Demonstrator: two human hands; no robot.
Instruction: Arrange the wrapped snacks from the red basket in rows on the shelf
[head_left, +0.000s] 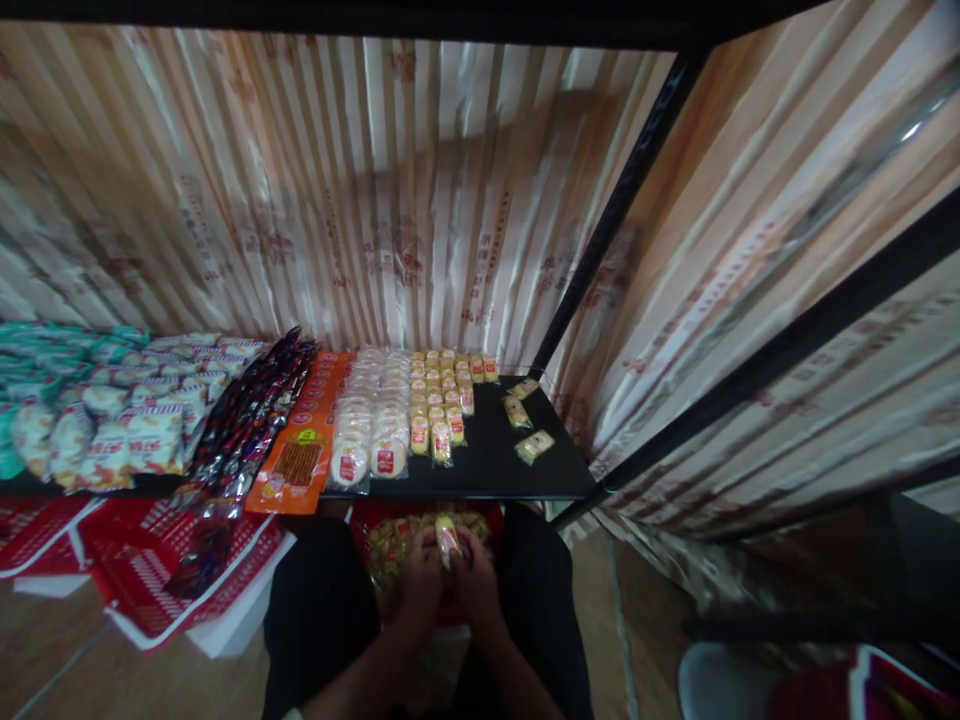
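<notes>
Between the knees, my left hand (421, 568) and my right hand (475, 574) both grip a small yellow wrapped snack (448, 537) with a red and white label. They hold it over a red basket (493, 516) full of similar yellow wrapped snacks (385, 543). Just beyond, on the black shelf (487, 470), stand rows of the same labelled yellow snacks (441, 436). Three loose wrapped pieces (535, 446) lie apart to their right. Left of the rows are round white wrapped cakes (388, 456).
Further left along the shelf lie an orange packet (296, 465), dark shiny packets (251, 415), white packets (154, 435) and teal packets (45, 360). Red baskets (180, 580) sit on the floor at left. A black post (615, 190) and printed plastic sheeting (450, 150) bound the shelf.
</notes>
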